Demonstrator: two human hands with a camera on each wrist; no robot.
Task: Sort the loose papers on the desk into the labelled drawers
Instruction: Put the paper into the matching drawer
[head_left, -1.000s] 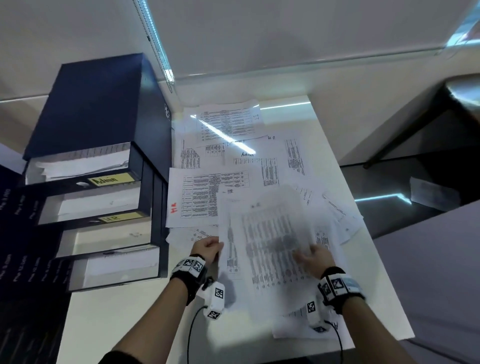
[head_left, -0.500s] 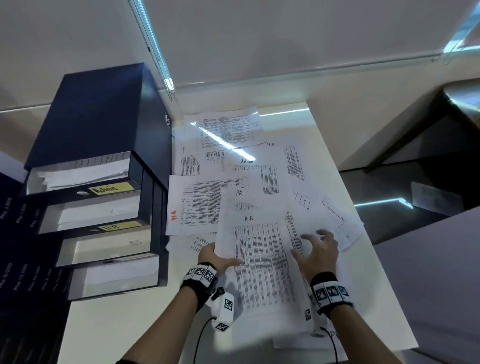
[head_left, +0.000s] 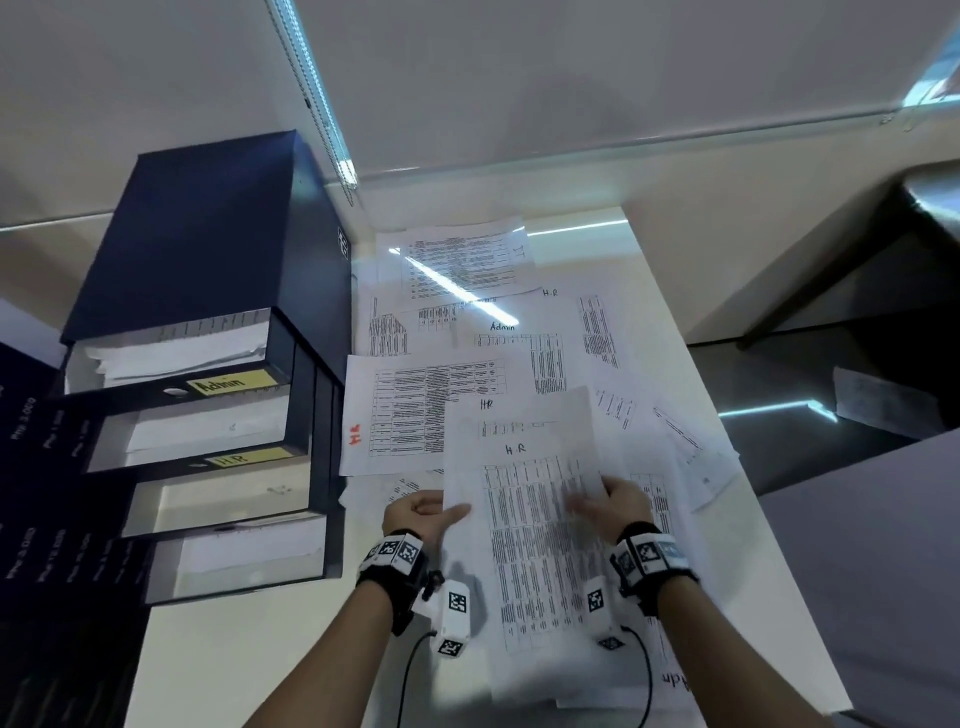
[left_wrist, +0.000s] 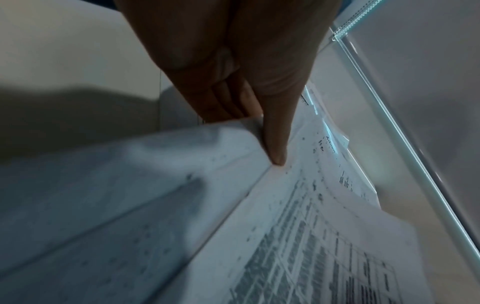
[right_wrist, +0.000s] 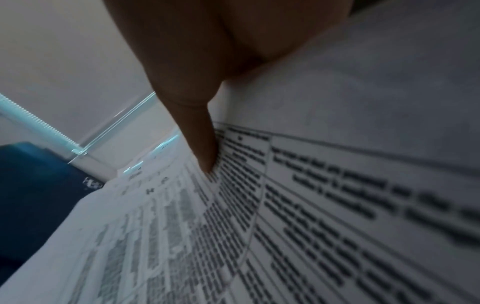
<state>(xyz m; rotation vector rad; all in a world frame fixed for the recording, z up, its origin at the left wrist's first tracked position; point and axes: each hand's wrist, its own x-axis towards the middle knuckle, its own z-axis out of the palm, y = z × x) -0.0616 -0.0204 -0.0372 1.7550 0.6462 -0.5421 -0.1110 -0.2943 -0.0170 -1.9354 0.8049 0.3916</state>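
**H.R sheet lifted, filing pending**

The left hand (head_left: 423, 512) pinched the left edge of the H.R sheet (head_left: 524, 499), thumb on top, above the desk's (head_left: 270, 654) near edge. The right hand (head_left: 621, 501) gripped its right edge likewise. Judged step: pick-up done. The next move calls for carrying it to the H.R drawer (head_left: 244, 460), at the desk's left edge

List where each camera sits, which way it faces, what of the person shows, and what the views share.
Head: above the desk, looking down at papers and drawers; both forearms show.
Left wrist: along the left hand, thumb pinching the H.R sheet.
Right wrist: along the right hand, thumb on that sheet.
Shared: all three show the H.R sheet.
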